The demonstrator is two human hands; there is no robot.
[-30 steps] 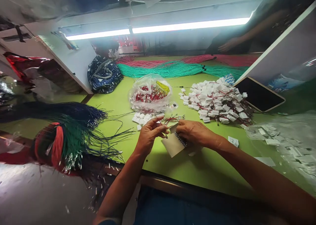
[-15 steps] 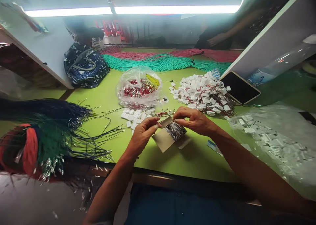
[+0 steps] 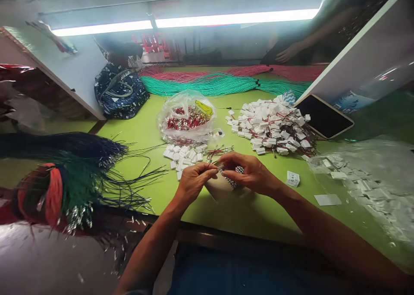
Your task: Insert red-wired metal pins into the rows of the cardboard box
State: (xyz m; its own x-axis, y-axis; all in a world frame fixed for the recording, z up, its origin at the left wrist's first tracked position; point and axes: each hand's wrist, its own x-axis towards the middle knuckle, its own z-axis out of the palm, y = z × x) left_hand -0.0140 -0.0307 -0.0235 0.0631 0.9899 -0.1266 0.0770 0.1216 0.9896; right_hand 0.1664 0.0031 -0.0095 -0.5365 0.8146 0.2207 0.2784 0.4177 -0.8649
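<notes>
A person's left hand [image 3: 196, 183] pinches a slim metal pin [image 3: 212, 165] between thumb and fingertips, while the right hand [image 3: 250, 173], fingers curled, grips a beige card [image 3: 219, 190] studded with rows of silver beads. The card sits tilted between both hands — over a lime-green workbench [image 3: 258, 217], just beside a heap of small white plastic connectors [image 3: 183, 156].

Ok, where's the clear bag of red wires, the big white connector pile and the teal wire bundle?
Clear plastic bag [image 3: 186, 118]: head view, middle of the bag.
White connector pile [image 3: 273, 127]: head view, middle of the pile.
Teal wire bundle [image 3: 200, 84]: head view, middle of the bundle.
</notes>
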